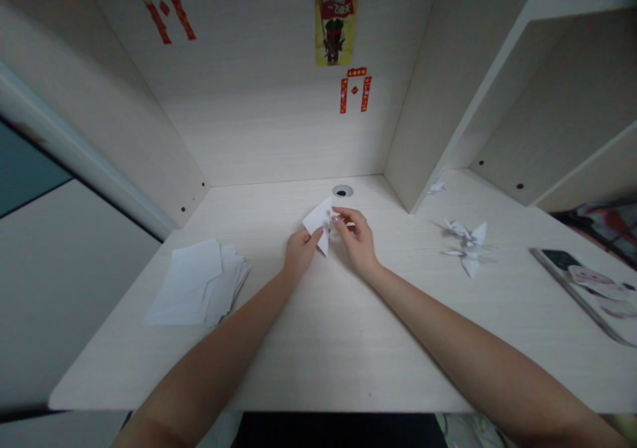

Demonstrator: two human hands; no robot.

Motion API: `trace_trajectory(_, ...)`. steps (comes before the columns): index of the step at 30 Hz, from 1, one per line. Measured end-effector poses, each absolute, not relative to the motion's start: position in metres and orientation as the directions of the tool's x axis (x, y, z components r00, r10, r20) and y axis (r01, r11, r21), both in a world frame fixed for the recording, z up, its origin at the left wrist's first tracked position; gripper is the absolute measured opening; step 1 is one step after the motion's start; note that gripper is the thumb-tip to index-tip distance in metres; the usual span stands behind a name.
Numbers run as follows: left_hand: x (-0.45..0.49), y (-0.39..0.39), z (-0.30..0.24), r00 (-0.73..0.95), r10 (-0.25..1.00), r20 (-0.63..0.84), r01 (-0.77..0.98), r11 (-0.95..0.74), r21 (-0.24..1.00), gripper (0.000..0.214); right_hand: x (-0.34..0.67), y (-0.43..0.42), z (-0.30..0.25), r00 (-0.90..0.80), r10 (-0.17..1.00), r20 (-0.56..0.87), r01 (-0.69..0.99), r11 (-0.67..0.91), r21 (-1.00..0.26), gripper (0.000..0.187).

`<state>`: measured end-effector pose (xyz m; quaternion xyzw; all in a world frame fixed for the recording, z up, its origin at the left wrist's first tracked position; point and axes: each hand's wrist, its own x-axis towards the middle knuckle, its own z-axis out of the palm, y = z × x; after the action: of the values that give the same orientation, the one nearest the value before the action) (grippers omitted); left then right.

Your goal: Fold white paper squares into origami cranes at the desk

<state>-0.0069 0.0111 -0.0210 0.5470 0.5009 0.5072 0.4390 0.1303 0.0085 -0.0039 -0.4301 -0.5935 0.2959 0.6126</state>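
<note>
A small folded piece of white paper, with a point toward the bottom, is held up off the desk in the middle. My left hand grips its lower left part, thumb on top and the other fingers mostly behind it. At the paper's right edge is my right hand, its fingers curled and the thumb drawn close to the index finger. Those fingertips seem to pinch the edge, though the contact is small in view. Off to the right lie folded paper cranes with pointed wings, close together.
A loose stack of white paper sheets lies on the desk at left. At right rests a phone in a picture case. Another small folded paper sits by the upright divider. A round cable hole is near the back panel.
</note>
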Motion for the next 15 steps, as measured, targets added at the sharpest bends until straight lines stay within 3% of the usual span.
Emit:
trace_trajectory(8,-0.006,0.006,-0.021,0.066,0.983,0.169,0.235,-0.18,0.955,0.027,0.131,0.004,-0.003,-0.135,0.813,0.567,0.371,0.572,-0.732,0.048)
trace_trajectory(15,-0.004,0.001,-0.016,0.029,0.989,0.148,0.297,-0.15,0.943,0.02,0.13,0.004,-0.006,-0.1,0.801,0.59,0.436,0.569,-0.698,0.044)
